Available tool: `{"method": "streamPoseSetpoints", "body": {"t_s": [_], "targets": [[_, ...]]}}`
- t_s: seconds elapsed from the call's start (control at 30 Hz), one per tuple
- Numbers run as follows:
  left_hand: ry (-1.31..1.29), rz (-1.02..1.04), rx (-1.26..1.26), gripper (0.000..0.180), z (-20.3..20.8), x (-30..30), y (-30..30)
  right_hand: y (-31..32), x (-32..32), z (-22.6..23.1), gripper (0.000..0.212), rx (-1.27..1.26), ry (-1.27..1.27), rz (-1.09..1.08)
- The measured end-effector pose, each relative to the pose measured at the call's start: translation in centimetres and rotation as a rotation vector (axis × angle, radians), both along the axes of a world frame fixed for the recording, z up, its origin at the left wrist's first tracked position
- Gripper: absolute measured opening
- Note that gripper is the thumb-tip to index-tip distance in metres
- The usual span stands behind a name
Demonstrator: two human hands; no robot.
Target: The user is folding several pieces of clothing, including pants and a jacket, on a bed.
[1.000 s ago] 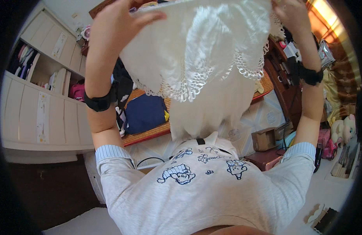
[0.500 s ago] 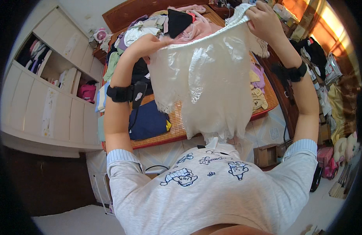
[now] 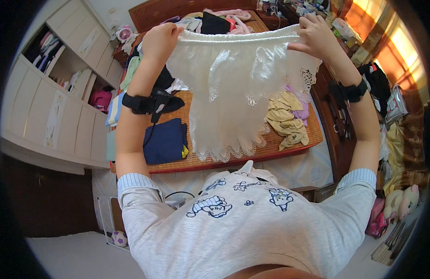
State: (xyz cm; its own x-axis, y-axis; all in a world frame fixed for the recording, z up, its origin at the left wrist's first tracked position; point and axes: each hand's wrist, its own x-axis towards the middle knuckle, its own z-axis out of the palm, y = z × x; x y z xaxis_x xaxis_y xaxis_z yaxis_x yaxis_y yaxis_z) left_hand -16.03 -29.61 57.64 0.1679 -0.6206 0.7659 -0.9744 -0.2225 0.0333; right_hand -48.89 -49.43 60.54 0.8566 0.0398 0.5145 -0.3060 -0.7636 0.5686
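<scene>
A white satin skirt (image 3: 233, 69) with an elastic waistband and scalloped lace hem hangs stretched out in front of me, over the bed. My left hand (image 3: 163, 41) grips one end of the waistband, fingers closed round it. At the opposite end, my right hand (image 3: 313, 38) pinches the band. Both arms are raised and spread. Below the skirt the hem hangs loose above the near edge of the bed. A folded navy garment (image 3: 164, 142) lies on the woven mat to the left, and a crumpled yellow garment (image 3: 287, 118) lies to the right, partly behind the skirt.
The bed's woven mat (image 3: 203, 156) carries more clothes, with a black garment (image 3: 215, 23) among a pile at the far end. Wardrobe shelves (image 3: 57, 60) stand along the left. A wooden bed rail (image 3: 338, 135) and a black garment (image 3: 376, 86) are on the right.
The skirt's waistband has been pulled wider and more level, so its front spreads flat. My left hand has risen and moved left; the hem has lifted off my shirt.
</scene>
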Motion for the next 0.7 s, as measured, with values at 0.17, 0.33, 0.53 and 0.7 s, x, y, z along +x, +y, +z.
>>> {"method": "streamPoseSetpoints", "body": {"t_s": [0.17,0.33,0.53,0.7], "targets": [[-0.149,0.166,0.012,0.026,0.7,-0.7,1.5,-2.7,0.5,-1.5,0.030,0.026,-0.003,-0.040],[-0.350,0.224,0.020,0.028,1.6,0.5,1.6,-4.0,1.6,-1.6,0.020,0.120,-0.022,0.037],[0.941,-0.257,0.117,0.037,-0.5,4.8,1.1,-5.4,3.1,-2.8,0.019,0.764,-0.069,0.105],[1.200,-0.249,-0.022,0.041,-1.5,4.8,1.0,-5.5,3.3,-3.7,0.020,0.950,-0.102,0.109]]}}
